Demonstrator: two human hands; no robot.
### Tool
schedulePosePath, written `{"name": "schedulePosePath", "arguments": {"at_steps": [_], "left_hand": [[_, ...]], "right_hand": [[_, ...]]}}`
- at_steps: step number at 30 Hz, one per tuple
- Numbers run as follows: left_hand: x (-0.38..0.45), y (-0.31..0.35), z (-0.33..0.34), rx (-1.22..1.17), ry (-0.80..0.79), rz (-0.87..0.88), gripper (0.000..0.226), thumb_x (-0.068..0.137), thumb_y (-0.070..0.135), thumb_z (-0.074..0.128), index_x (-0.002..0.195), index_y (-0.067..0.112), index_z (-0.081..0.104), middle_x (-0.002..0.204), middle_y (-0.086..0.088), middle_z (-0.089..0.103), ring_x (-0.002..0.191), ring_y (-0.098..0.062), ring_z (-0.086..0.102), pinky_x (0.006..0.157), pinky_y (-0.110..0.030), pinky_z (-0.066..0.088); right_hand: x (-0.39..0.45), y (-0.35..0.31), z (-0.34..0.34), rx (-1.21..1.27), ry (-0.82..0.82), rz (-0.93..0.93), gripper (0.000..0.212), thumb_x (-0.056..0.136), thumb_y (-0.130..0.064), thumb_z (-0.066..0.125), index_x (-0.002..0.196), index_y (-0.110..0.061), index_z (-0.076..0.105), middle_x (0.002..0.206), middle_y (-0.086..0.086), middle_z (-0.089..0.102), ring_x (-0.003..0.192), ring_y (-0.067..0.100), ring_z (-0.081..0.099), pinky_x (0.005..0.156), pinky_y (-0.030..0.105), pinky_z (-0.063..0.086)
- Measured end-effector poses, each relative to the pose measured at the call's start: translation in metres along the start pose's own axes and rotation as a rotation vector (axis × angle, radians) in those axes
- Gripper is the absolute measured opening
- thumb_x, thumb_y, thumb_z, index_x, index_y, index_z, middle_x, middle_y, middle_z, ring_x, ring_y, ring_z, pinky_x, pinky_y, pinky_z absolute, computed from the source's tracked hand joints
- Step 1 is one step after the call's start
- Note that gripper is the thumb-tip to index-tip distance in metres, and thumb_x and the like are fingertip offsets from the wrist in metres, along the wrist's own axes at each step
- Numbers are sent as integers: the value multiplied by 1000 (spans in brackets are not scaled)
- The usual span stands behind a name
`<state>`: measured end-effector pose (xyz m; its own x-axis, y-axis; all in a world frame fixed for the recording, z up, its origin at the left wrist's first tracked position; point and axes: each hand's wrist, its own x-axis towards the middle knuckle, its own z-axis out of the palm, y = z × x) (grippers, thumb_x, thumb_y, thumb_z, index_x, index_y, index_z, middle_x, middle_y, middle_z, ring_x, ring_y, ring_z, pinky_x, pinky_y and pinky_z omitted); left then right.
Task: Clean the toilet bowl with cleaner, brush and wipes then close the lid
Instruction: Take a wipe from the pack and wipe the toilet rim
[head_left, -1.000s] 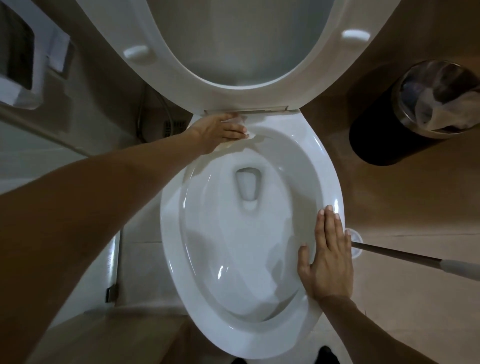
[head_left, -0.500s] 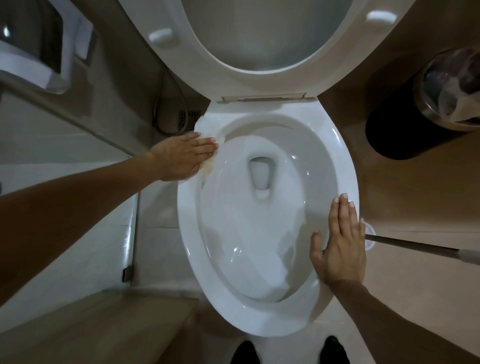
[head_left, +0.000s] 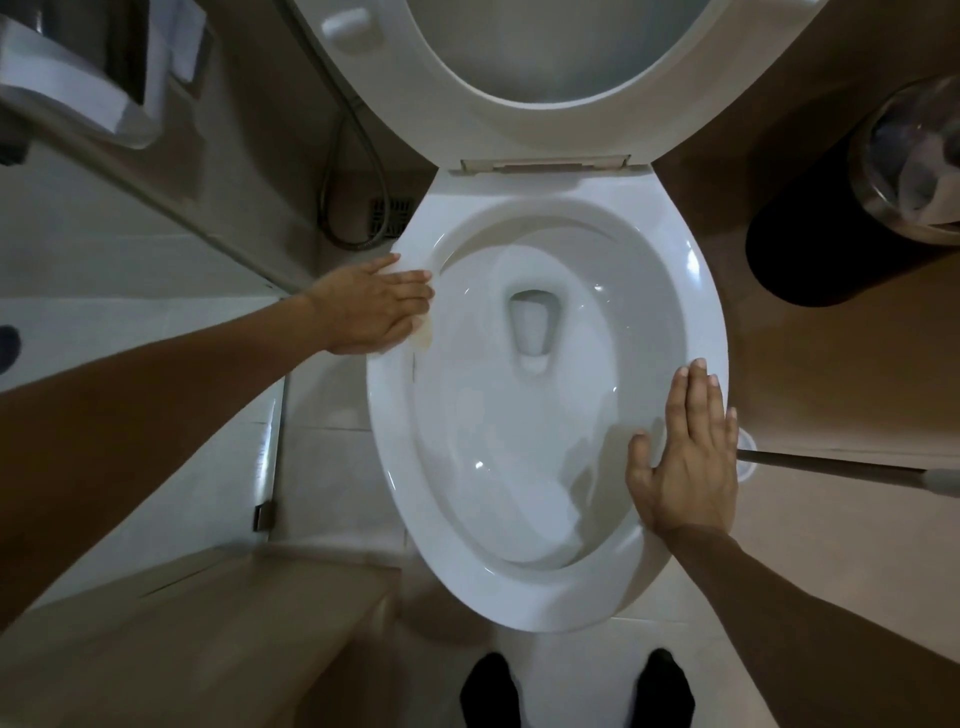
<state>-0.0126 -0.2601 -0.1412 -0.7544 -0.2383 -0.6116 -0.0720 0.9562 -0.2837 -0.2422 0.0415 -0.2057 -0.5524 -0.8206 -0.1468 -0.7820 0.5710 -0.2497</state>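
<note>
Toilet bowl (head_left: 696, 291) holds water; bin (head_left: 906, 156) holds crumpled liner. Left hand (head_left: 376, 306) presses wipe (head_left: 422, 332) on rim, fingers straight. Right hand (head_left: 685, 457) flat on rim, holding nothing.

The room is dim and warm-toned, lit from above. Small glare spots shine on the bowl (head_left: 545, 603) rim and wet inner wall. Soft shadows fall from both forearms across the floor (head_left: 332, 467). Wide-angle distortion bends the edges; corners darken. The bin (head_left: 914, 161) at the right edge looks soft, slightly blurred.
</note>
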Motion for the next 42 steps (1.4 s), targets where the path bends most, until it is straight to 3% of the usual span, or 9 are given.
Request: {"name": "schedulePosePath", "arguments": {"at_steps": [3,10,16,20,25,31,34,37,42], "left_hand": [[-3,16,0,-71,-20,-70,64,99,45,2,151,12,20,159,-3,16,147,-16,3,117,-36,-1],[-56,76,30,-341,140,35,73,98,54,10,122,9,62,125,-7,63,127,-23,51,109,-43,29],[-31,38,11,-162,74,-25,95,84,61,-21,142,19,42,151,1,37,145,-15,19,115,-40,-5],[-13,25,-1,-1,-52,-58,70,93,52,-4,150,19,21,159,1,16,147,-16,2,118,-44,-4],[-40,56,21,-223,74,-85,97,86,64,-18,143,9,39,149,-6,39,144,-21,21,117,-45,7],[-76,121,36,-467,197,-47,71,93,63,22,130,12,55,134,-4,56,134,-21,41,115,-47,18],[-71,105,31,-363,176,-16,74,94,63,11,127,15,57,131,-3,58,133,-21,43,114,-51,19],[-55,82,24,-287,80,-44,95,84,68,-14,134,18,49,141,-1,48,142,-19,28,116,-48,1],[-53,94,28,-301,107,-79,95,85,72,-5,132,12,51,140,-5,49,142,-23,27,117,-50,4]], "right_hand": [[0,0,1,9,14,4,76,86,-40,28,154,-10,10,162,3,2,149,17,0,121,42,6],[0,-1,0,33,18,4,76,86,-39,29,154,-10,11,162,3,3,149,18,1,121,43,6],[0,0,0,38,22,-1,76,86,-40,28,154,-11,10,162,3,2,149,18,1,121,41,3],[0,0,0,31,18,-2,77,86,-41,28,154,-11,8,162,2,0,149,17,-1,120,39,1],[0,0,1,6,9,-2,77,86,-41,27,154,-12,6,162,2,-1,149,17,-3,121,40,1],[0,0,1,-5,3,4,77,87,-40,29,154,-11,6,162,3,-1,149,18,-2,121,42,4],[0,0,1,-1,16,1,77,86,-41,28,154,-11,7,162,3,0,149,19,-1,121,42,4],[0,1,2,2,16,-2,77,86,-43,26,154,-12,7,162,3,0,149,19,0,120,40,2],[1,1,2,0,29,-3,76,87,-38,33,154,-11,9,162,4,3,149,20,2,120,40,2]]}}
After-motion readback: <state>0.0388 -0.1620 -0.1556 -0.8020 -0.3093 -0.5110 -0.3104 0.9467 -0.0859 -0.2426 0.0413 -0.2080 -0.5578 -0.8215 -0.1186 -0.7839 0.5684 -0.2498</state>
